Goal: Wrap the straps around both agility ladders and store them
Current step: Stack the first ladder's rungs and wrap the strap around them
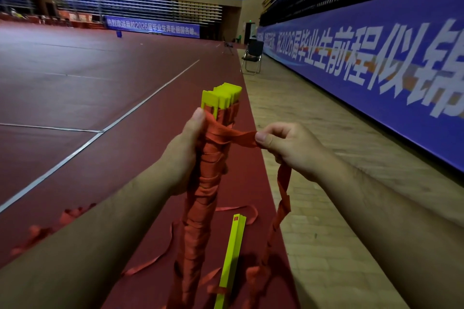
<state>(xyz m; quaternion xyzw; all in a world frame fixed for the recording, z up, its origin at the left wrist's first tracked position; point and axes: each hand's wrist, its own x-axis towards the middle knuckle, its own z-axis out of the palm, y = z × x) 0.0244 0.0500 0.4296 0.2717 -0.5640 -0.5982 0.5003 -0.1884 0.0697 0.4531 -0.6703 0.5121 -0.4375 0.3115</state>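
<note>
Left forearm (95,238) and right forearm (381,211) fill the bottom corners of the frame, nearest the lens. Left hand (184,155) grips the ladder bundle (208,190) at frame centre, thumb pressed on the top turn. Right hand (286,145), apart from it to the right, pinches the red strap (241,138) between thumb and fingers, drawn taut off the bundle. The tail hangs below that hand toward the floor.

Progress: bundle 1 is a stack of yellow rungs (226,94), held upright with a slight tilt. Red turns cover it from the lower frame to just below the rung ends. Judged nearly wrapped; tail not yet secured. 1 loose yellow rung (232,253) lies on the red mat (75,108) at lower centre, slack strap (150,262) strewn around it. Cannot tell whether it belongs to ladder 2 or to this one's tail. Storage not begun; no bag or rack in view.

Room: mat edge runs just right of the bundle, wooden floor (313,158) beyond, then the blue banner wall (376,70) at right. Folding chair (252,57) well apart, upper centre. Wide open mat to the left. Risk: slack strap underfoot.
</note>
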